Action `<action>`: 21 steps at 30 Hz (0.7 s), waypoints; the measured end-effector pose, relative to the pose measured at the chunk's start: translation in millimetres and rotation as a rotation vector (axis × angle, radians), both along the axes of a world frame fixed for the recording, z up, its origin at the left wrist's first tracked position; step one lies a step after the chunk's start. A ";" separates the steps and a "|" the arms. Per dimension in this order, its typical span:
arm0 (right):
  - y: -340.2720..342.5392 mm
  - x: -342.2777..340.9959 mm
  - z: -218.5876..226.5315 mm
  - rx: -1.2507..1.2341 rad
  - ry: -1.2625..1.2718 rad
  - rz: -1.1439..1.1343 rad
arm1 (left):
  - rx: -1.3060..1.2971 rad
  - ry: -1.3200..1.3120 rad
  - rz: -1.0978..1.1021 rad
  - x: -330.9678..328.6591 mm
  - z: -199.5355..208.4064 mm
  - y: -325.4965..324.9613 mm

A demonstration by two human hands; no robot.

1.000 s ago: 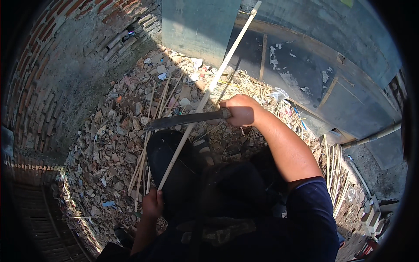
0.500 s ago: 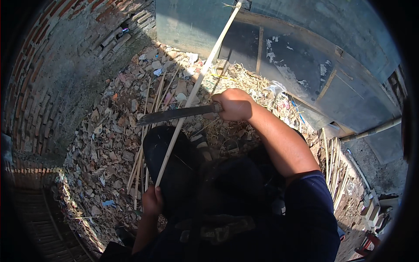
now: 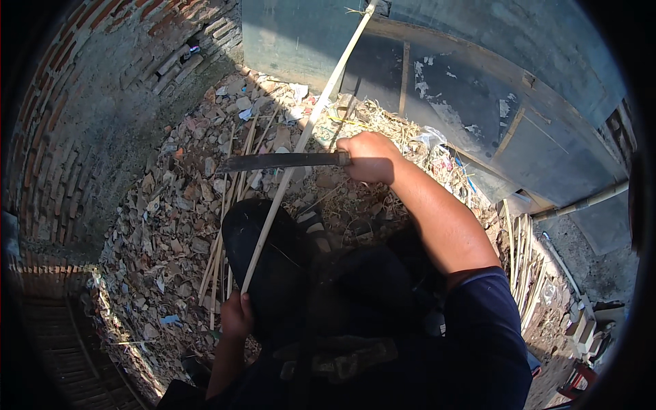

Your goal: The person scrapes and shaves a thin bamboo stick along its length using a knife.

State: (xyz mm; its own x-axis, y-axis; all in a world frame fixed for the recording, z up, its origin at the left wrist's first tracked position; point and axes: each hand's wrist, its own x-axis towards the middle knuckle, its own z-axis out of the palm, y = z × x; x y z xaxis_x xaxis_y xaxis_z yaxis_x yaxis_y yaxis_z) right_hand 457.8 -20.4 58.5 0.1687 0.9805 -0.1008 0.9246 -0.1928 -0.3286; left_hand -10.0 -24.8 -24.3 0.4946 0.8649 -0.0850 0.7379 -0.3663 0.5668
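Pale stick (image 3: 309, 128) slants from seven o'clock, its lower end clamped in the left grip (image 3: 237, 316), to twelve; a long knife (image 3: 260, 162), clamped in the right grip (image 3: 370, 158) at one o'clock, crosses it. Light strokes away from the knee (image 3: 244, 229) seem safest.

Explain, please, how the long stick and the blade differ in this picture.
The stick is pale, while the blade is dark. The stick looks much longer than the blade. The stick slants from lower left to upper right; the blade lies nearly level. The left hand holds the stick near its lower end; the right hand holds the blade by its handle end. Both are narrow.
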 end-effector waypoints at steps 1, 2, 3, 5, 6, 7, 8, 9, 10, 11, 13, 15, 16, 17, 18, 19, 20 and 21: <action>-1.1 0.4 3.5 0.011 0.039 -0.071 | 0.003 0.001 0.003 -0.8 0.7 0.1; -0.6 1.4 2.3 0.014 0.040 -0.069 | -0.002 -0.001 -0.008 -1.7 1.1 0.4; -1.9 0.3 1.6 0.010 0.026 -0.028 | -0.012 -0.001 -0.021 -2.4 2.5 -0.7; -4.1 -5.4 2.0 0.001 0.021 0.063 | -0.006 -0.006 -0.019 1.9 7.0 -1.1; -6.2 -14.4 0.5 -0.003 0.022 0.058 | 0.000 -0.016 -0.020 3.9 8.7 -1.9; -5.7 -24.2 -1.9 0.037 -0.017 0.114 | -0.001 -0.014 -0.023 1.5 5.9 -0.4; -6.1 -30.9 -3.7 0.077 -0.057 0.170 | 0.018 -0.002 -0.038 -4.0 0.2 1.6; -8.4 -34.2 -4.5 0.098 -0.063 0.186 | 0.035 0.010 -0.053 -5.6 -1.6 1.3; -7.0 -28.1 -3.8 0.096 -0.062 0.187 | 0.033 0.010 -0.052 -4.6 -3.9 1.7; -2.7 -14.6 -2.3 0.065 -0.014 0.143 | 0.034 -0.006 -0.025 -2.1 -5.7 3.0; 7.0 7.9 -6.8 -0.042 0.091 -0.039 | 0.039 -0.026 0.002 1.4 -4.4 2.2; 7.5 28.2 -14.5 0.019 0.093 -0.129 | 0.037 -0.004 0.008 1.6 0.0 1.3; 5.5 34.0 -18.4 0.075 0.100 -0.219 | 0.040 -0.005 0.009 -0.1 0.1 2.1; 1.5 35.9 -23.7 0.136 0.081 -0.199 | 0.025 0.007 0.002 -1.3 -0.3 3.6; 0.3 30.0 -18.7 0.135 0.083 -0.195 | 0.007 0.023 0.000 -3.7 -1.1 2.8; -0.7 25.0 -13.1 0.098 0.092 -0.181 | 0.005 0.025 0.001 -5.6 -4.0 3.1; -2.0 18.3 -7.1 0.060 0.100 -0.168 | 0.030 0.015 -0.019 -7.1 -8.3 4.3; -4.6 8.5 -4.5 0.091 0.054 -0.114 | 0.054 0.003 -0.043 -8.3 -10.8 4.5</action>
State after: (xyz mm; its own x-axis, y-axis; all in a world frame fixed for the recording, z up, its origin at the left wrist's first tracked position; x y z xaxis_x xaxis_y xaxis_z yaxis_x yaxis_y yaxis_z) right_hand 466.3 -25.0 54.0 0.2765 0.9607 -0.0244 0.8789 -0.2631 -0.3979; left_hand -18.4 -20.3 -35.2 0.5312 0.8462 -0.0407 0.7227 -0.4276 0.5430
